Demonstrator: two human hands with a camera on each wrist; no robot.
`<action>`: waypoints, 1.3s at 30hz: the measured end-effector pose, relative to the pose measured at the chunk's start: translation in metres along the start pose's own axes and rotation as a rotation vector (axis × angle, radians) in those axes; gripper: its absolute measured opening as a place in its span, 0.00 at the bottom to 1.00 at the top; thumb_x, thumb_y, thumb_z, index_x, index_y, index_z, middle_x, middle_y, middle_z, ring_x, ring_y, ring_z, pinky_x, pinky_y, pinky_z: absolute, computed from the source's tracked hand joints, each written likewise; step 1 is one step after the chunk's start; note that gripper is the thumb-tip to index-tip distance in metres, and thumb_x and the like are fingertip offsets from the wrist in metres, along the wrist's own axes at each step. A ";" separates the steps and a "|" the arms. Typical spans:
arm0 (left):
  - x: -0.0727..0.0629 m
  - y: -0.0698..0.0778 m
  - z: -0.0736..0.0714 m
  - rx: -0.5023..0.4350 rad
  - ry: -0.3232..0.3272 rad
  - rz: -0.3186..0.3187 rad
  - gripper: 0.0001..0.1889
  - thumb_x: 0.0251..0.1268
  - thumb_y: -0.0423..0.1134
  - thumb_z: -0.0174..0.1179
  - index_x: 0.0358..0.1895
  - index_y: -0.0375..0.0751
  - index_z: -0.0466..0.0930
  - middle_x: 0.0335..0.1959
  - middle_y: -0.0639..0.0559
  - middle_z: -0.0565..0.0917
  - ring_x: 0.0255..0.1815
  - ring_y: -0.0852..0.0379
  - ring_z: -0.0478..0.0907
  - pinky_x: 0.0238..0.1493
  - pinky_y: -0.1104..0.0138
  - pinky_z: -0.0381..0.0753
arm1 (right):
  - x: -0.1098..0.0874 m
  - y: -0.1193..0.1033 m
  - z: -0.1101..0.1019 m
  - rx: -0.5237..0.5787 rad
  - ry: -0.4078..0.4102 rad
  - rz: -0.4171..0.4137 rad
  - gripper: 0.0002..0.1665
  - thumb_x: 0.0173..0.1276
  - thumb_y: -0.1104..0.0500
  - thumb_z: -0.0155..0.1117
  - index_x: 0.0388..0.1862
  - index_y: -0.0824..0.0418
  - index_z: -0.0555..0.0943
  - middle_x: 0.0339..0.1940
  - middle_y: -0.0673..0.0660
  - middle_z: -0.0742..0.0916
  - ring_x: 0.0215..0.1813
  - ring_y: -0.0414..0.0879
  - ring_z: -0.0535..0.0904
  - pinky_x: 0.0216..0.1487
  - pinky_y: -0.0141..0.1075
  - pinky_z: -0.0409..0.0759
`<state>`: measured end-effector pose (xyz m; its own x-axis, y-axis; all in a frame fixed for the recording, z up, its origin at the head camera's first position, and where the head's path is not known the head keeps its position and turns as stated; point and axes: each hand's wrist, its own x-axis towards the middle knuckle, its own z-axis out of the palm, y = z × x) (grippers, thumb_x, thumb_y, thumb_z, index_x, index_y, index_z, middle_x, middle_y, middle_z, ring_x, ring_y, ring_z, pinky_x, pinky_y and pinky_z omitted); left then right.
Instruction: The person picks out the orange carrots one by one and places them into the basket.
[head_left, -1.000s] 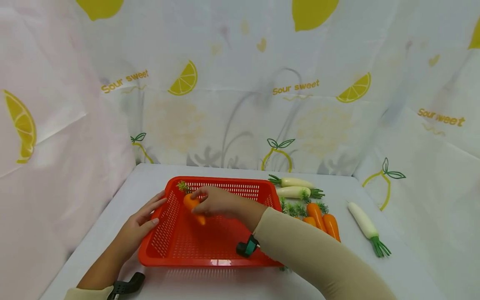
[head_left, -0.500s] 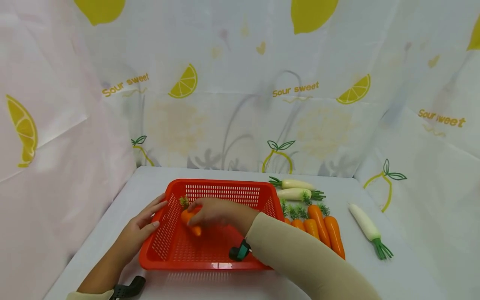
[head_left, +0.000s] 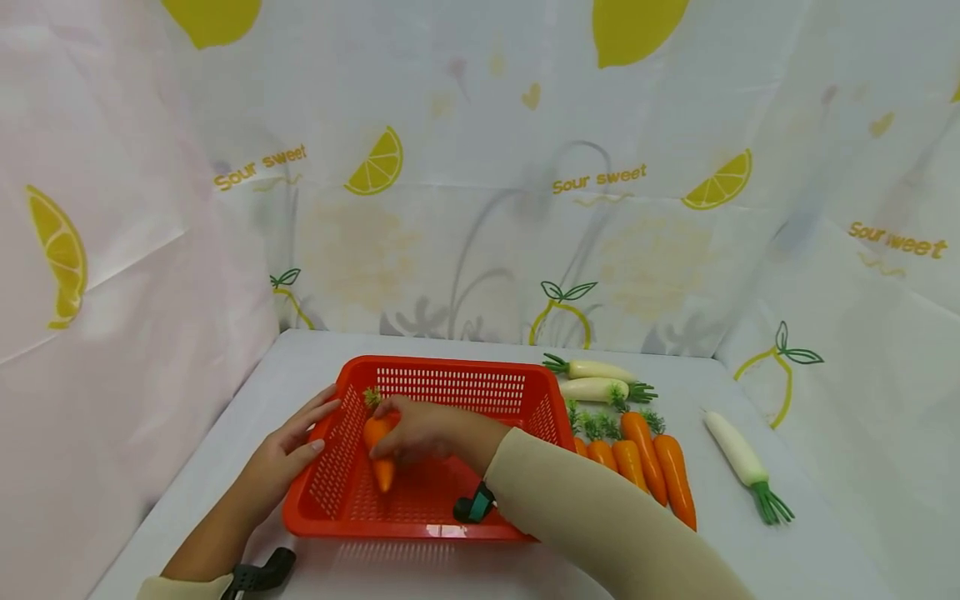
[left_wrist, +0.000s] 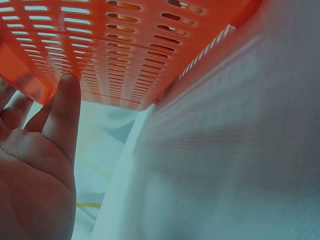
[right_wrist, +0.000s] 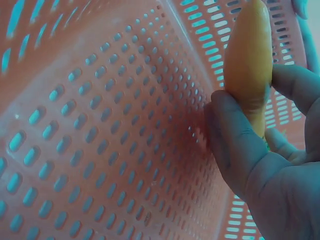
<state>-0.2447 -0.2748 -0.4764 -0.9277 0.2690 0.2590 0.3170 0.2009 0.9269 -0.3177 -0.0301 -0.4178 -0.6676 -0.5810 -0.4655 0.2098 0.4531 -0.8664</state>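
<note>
My right hand (head_left: 423, 429) is inside a red perforated plastic basket (head_left: 360, 528), pinching an orange carrot (head_left: 383, 473) near the basket's left wall. The carrot's green top points to the back and its tip to the front. In the right wrist view, the thumb and fingers hold the carrot (right_wrist: 248, 55) from both sides, above the slotted basket floor. My left hand (head_left: 273, 467) rests against the outside of the left rim with its fingers extended. From the left wrist view, a fingertip of that hand (left_wrist: 37, 165) touches the slotted basket wall (left_wrist: 120, 60).
Several carrots (head_left: 677, 479) with leafy tops lie in a row right of the basket, partly hidden by the right sleeve (head_left: 592, 508). Behind them are two white radishes (head_left: 594, 389). Another white radish (head_left: 735, 450) lies apart on the right of the white table (head_left: 780, 454).
My right hand has lowered the carrot deeper into the basket and turned it so its tip faces the front. The left hand has stayed at the rim.
</note>
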 end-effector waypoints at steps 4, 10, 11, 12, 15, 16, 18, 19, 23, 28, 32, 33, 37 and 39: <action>0.001 0.001 0.000 -0.016 -0.006 -0.005 0.28 0.82 0.38 0.52 0.81 0.40 0.62 0.88 0.51 0.51 0.68 0.80 0.71 0.51 0.68 0.87 | 0.001 0.002 -0.001 0.047 -0.011 0.002 0.30 0.66 0.67 0.75 0.63 0.54 0.72 0.52 0.61 0.79 0.44 0.55 0.85 0.53 0.51 0.89; 0.002 0.001 0.001 -0.029 0.004 -0.005 0.28 0.83 0.37 0.51 0.81 0.38 0.62 0.88 0.52 0.51 0.68 0.79 0.71 0.52 0.68 0.86 | 0.002 0.002 -0.003 0.085 -0.026 0.019 0.29 0.69 0.66 0.72 0.64 0.53 0.71 0.52 0.62 0.81 0.45 0.56 0.87 0.54 0.53 0.88; 0.002 0.001 0.002 -0.032 0.007 -0.004 0.28 0.83 0.37 0.51 0.81 0.37 0.62 0.88 0.52 0.50 0.69 0.79 0.71 0.52 0.69 0.86 | 0.002 0.002 -0.003 0.093 -0.022 0.019 0.29 0.69 0.66 0.72 0.64 0.53 0.71 0.52 0.62 0.81 0.45 0.56 0.87 0.53 0.53 0.88; 0.002 0.001 0.002 -0.035 0.009 -0.004 0.28 0.83 0.37 0.51 0.81 0.37 0.62 0.88 0.52 0.50 0.69 0.79 0.71 0.52 0.69 0.86 | 0.002 0.002 -0.004 0.104 -0.020 0.019 0.29 0.69 0.66 0.72 0.64 0.53 0.70 0.52 0.63 0.81 0.45 0.56 0.87 0.53 0.53 0.89; 0.002 0.000 0.003 -0.043 0.011 -0.008 0.28 0.83 0.37 0.51 0.81 0.37 0.62 0.88 0.51 0.50 0.69 0.79 0.70 0.52 0.68 0.87 | 0.002 0.002 -0.004 0.136 -0.019 0.023 0.30 0.70 0.67 0.71 0.65 0.54 0.69 0.51 0.63 0.82 0.44 0.56 0.88 0.51 0.52 0.89; 0.002 -0.001 0.004 -0.043 0.012 -0.010 0.28 0.83 0.37 0.51 0.81 0.37 0.62 0.88 0.51 0.50 0.69 0.80 0.70 0.52 0.68 0.86 | 0.001 0.003 -0.004 0.148 -0.019 0.021 0.31 0.70 0.67 0.71 0.66 0.55 0.68 0.51 0.63 0.82 0.43 0.56 0.89 0.51 0.52 0.89; 0.003 -0.001 0.004 -0.039 0.012 -0.017 0.29 0.82 0.38 0.52 0.81 0.38 0.62 0.88 0.51 0.50 0.69 0.81 0.69 0.53 0.67 0.86 | 0.001 0.003 -0.004 0.168 -0.018 0.018 0.31 0.70 0.68 0.70 0.67 0.57 0.68 0.50 0.64 0.83 0.43 0.56 0.89 0.49 0.51 0.90; 0.003 -0.001 0.004 -0.036 0.014 -0.020 0.29 0.82 0.38 0.52 0.81 0.39 0.62 0.88 0.51 0.50 0.69 0.82 0.68 0.53 0.67 0.87 | 0.001 0.004 -0.004 0.174 -0.016 0.016 0.32 0.70 0.69 0.70 0.67 0.57 0.68 0.49 0.64 0.83 0.43 0.56 0.89 0.49 0.51 0.90; 0.004 0.001 0.005 -0.037 0.015 -0.029 0.29 0.81 0.38 0.53 0.81 0.40 0.63 0.88 0.50 0.50 0.68 0.82 0.69 0.52 0.64 0.88 | 0.000 0.004 -0.005 0.168 -0.013 0.015 0.29 0.70 0.68 0.70 0.65 0.59 0.69 0.48 0.63 0.84 0.43 0.55 0.89 0.49 0.51 0.90; 0.004 0.002 0.004 -0.051 0.008 -0.036 0.30 0.81 0.38 0.54 0.81 0.40 0.62 0.88 0.50 0.49 0.67 0.80 0.72 0.51 0.61 0.89 | -0.002 0.003 -0.005 0.149 -0.010 0.024 0.27 0.70 0.66 0.71 0.63 0.59 0.70 0.48 0.63 0.85 0.44 0.55 0.90 0.50 0.51 0.89; 0.002 0.002 0.003 -0.044 0.006 -0.033 0.29 0.81 0.38 0.53 0.81 0.40 0.62 0.88 0.49 0.49 0.67 0.80 0.72 0.51 0.62 0.88 | -0.003 0.003 -0.005 0.136 -0.013 0.024 0.27 0.70 0.65 0.72 0.63 0.59 0.71 0.48 0.62 0.85 0.44 0.56 0.89 0.50 0.52 0.89; 0.002 0.002 0.002 -0.036 0.007 -0.031 0.29 0.81 0.38 0.53 0.81 0.39 0.63 0.88 0.49 0.49 0.67 0.80 0.71 0.51 0.63 0.88 | -0.003 0.003 -0.005 0.132 -0.015 0.024 0.27 0.70 0.65 0.72 0.63 0.59 0.71 0.48 0.62 0.85 0.45 0.56 0.89 0.50 0.52 0.89; 0.001 0.002 0.001 -0.020 0.005 -0.027 0.29 0.82 0.38 0.52 0.81 0.40 0.63 0.88 0.49 0.50 0.67 0.81 0.71 0.52 0.64 0.88 | -0.007 0.001 -0.005 0.132 -0.008 0.031 0.27 0.69 0.65 0.73 0.63 0.59 0.72 0.49 0.62 0.85 0.45 0.57 0.89 0.50 0.53 0.89; 0.001 0.003 0.001 -0.016 0.005 -0.025 0.29 0.82 0.38 0.52 0.81 0.40 0.63 0.88 0.49 0.50 0.68 0.81 0.70 0.53 0.65 0.87 | -0.009 -0.001 -0.006 0.120 0.004 0.023 0.28 0.69 0.64 0.73 0.64 0.60 0.73 0.49 0.62 0.85 0.45 0.56 0.89 0.48 0.52 0.90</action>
<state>-0.2447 -0.2734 -0.4740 -0.9362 0.2593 0.2374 0.2909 0.1920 0.9373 -0.3161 -0.0210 -0.4110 -0.6645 -0.5687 -0.4848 0.3088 0.3818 -0.8711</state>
